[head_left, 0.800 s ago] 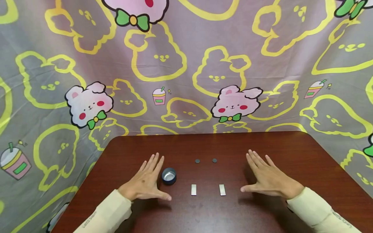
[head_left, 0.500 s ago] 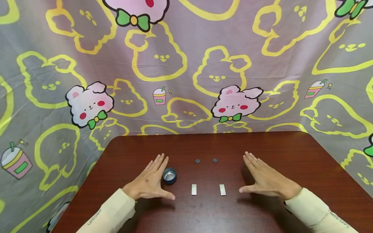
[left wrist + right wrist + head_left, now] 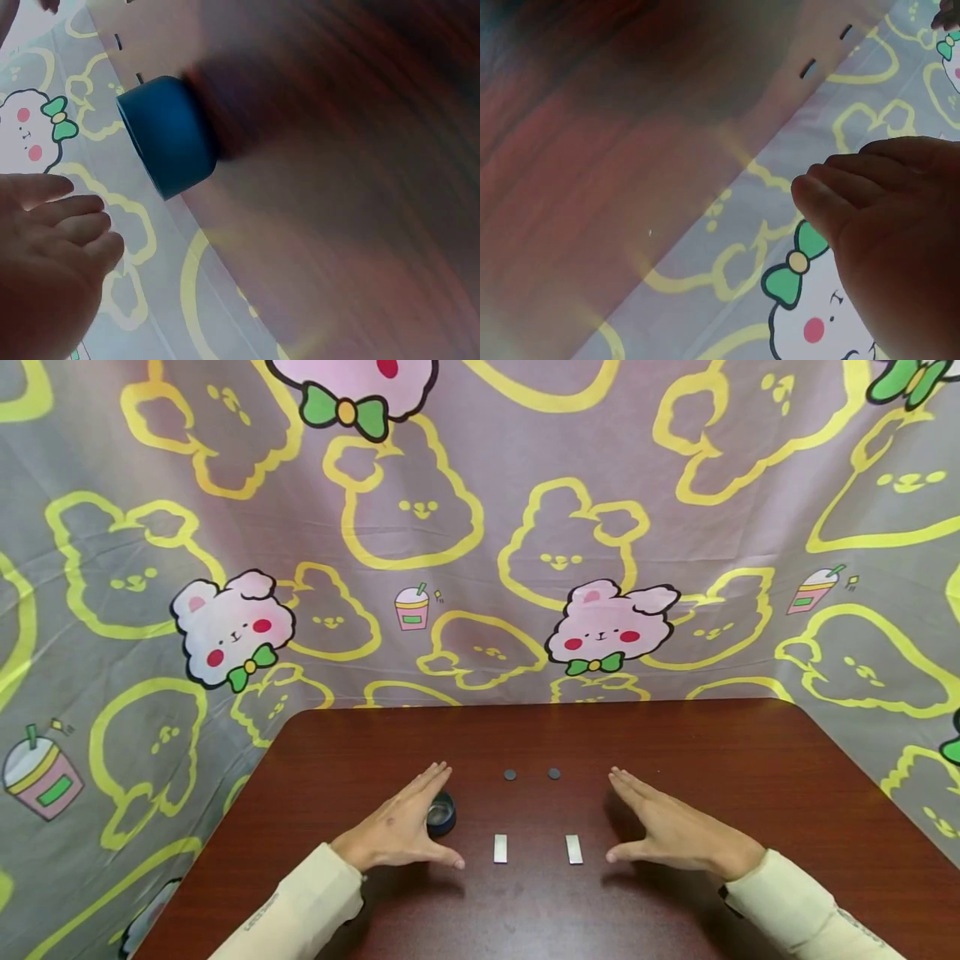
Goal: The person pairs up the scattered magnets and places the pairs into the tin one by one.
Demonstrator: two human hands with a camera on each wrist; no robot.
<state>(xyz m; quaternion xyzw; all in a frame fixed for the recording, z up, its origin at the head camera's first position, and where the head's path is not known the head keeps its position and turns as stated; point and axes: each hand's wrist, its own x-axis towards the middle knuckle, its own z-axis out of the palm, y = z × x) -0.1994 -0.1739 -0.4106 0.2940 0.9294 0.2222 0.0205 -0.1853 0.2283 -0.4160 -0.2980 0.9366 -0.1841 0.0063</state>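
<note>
My left hand (image 3: 400,825) hovers over the table with straight fingers and the thumb spread, holding nothing. It partly covers a small dark blue round tin (image 3: 444,814), which appears whole as a blue cup-like shape (image 3: 169,136) in the left wrist view. On the right, my right hand (image 3: 678,828) is held the same way, fingers extended and nothing in them. Between the hands lie two pale rectangular pieces, a left one (image 3: 500,849) and a right one (image 3: 573,849). Beyond them are two small dark discs, one on the left (image 3: 510,775) and one on the right (image 3: 553,773).
The reddish-brown wooden table (image 3: 360,735) has rounded far corners. A grey-pink cloth (image 3: 480,585) printed with yellow bear outlines and white bunny heads hangs behind it and along both sides.
Both hands have moved inward, the left to the right and the right to the left. The left hand now covers part of the tin. The pieces and discs lie as before.
</note>
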